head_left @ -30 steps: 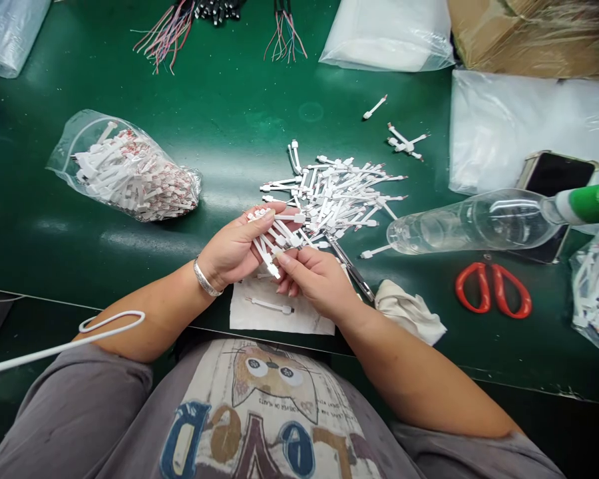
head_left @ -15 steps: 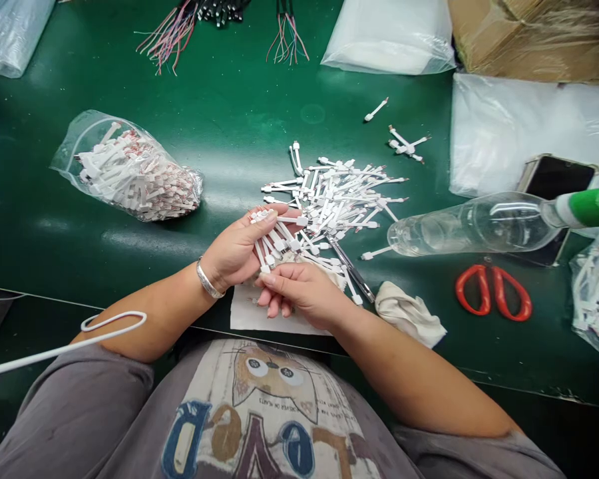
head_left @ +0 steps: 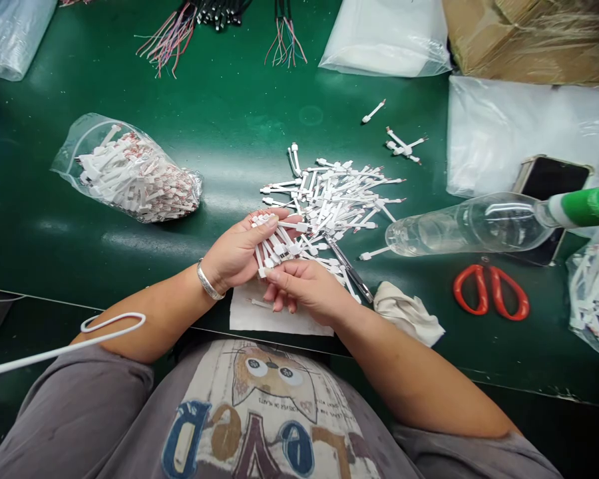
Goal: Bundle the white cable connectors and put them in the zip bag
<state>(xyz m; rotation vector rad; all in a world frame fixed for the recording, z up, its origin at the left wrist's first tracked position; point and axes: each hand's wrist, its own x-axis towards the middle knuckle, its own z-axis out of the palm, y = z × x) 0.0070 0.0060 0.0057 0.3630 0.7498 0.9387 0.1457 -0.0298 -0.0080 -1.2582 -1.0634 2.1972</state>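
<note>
My left hand (head_left: 234, 249) is closed around a fanned bunch of short white cables (head_left: 278, 245) with plug ends, its thumb lying across them. My right hand (head_left: 312, 289) is just below, thumb and forefinger pinched at the plug of the lowest cable in the bunch; its other fingers curl loosely. Beneath it, a single thin piece (head_left: 258, 303) lies on a white sheet of paper (head_left: 279, 320). Beyond my hands is a loose pile of the same cables (head_left: 339, 193). A pair of metal tweezers or a pen-like tool (head_left: 349, 269) rests at the pile's near side.
A clear bag of cables (head_left: 140, 176) lies at left. On the right are a plastic bottle (head_left: 469, 223), red-handled scissors (head_left: 472, 289), a crumpled cloth (head_left: 406, 313), a phone (head_left: 554, 176) and another cable bag (head_left: 596, 293). Black cables with bare wires (head_left: 172, 36) and a carton (head_left: 534, 40) sit behind.
My right hand has shifted slightly right, uncovering more of the thin piece on the paper. My left hand keeps its hold on the bunch. The view has moved a little.
</note>
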